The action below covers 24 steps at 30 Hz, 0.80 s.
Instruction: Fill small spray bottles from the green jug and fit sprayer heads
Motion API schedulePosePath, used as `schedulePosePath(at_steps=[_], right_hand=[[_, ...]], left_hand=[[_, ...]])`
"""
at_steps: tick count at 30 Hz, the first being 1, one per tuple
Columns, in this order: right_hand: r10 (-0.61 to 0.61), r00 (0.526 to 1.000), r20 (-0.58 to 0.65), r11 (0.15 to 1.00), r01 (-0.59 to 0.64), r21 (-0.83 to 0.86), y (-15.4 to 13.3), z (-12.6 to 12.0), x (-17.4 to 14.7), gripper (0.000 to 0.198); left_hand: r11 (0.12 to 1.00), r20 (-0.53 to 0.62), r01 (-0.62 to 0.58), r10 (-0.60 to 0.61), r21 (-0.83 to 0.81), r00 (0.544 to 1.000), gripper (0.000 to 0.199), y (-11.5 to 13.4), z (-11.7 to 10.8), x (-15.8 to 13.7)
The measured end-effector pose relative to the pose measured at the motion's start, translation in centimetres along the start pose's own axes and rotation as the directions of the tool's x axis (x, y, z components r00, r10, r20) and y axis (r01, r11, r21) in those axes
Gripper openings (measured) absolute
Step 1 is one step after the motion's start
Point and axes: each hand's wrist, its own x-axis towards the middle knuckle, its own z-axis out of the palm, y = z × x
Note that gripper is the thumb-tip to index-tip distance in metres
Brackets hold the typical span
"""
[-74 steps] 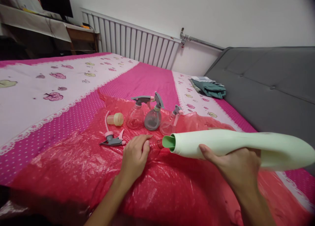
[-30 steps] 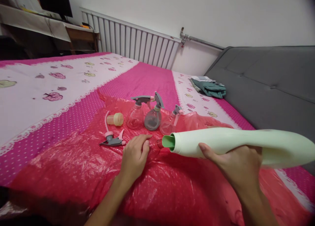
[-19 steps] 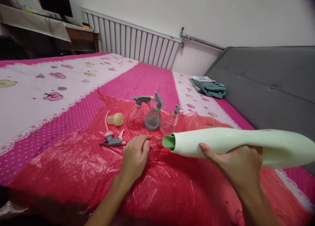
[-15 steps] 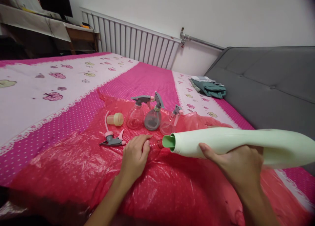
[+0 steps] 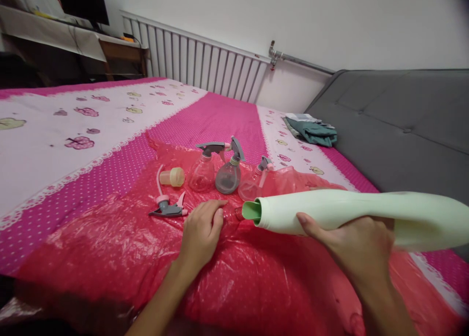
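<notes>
My right hand is wrapped round the handle of a large pale green jug-like bottle, tipped onto its side. The bottle's green spout meets the neck of a clear bottle. My left hand grips that clear bottle, hiding most of its body. To the left lies a detached grey and pink spray head with a tube. A small container with a cream lid lies behind it. Beyond my hands stand a clear spray bottle, a greyish one and another clear one.
Red plastic sheeting covers the near part of a bed with a pink patterned sheet. Folded clothes lie by the grey headboard. A radiator and a desk stand at the back.
</notes>
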Motion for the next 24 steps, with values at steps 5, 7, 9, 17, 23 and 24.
schedulePosePath(at_steps=[5,7,9,17,23,24], right_hand=[[0.030,1.000,0.002,0.999,-0.030,-0.043,-0.2,0.1,0.0,0.081],[0.048,0.999,0.004,0.998,-0.048,-0.045,-0.3,0.2,0.0,0.079],[0.058,0.998,0.018,0.998,-0.057,-0.041,-0.3,0.2,0.0,0.077],[0.109,0.991,0.076,0.994,-0.110,0.003,-0.6,0.6,0.0,0.070],[0.218,0.968,0.126,0.970,-0.229,0.079,-0.8,1.1,-0.2,0.061],[0.235,0.963,0.130,0.964,-0.248,0.099,-0.8,1.1,-0.3,0.060]], left_hand=[[1.000,0.000,0.002,-0.002,0.000,1.000,0.043,0.0,0.0,0.0],[1.000,0.004,0.005,-0.005,0.000,1.000,0.043,0.0,0.0,0.0],[1.000,0.007,0.010,-0.010,0.000,1.000,0.044,0.1,-0.1,0.0],[0.999,0.013,0.030,-0.030,-0.018,0.999,0.046,0.2,-0.3,0.1],[0.999,0.012,0.048,-0.048,-0.025,0.999,0.047,0.1,-0.3,0.1],[0.998,0.013,0.053,-0.052,-0.024,0.999,0.047,0.1,-0.3,0.1]])
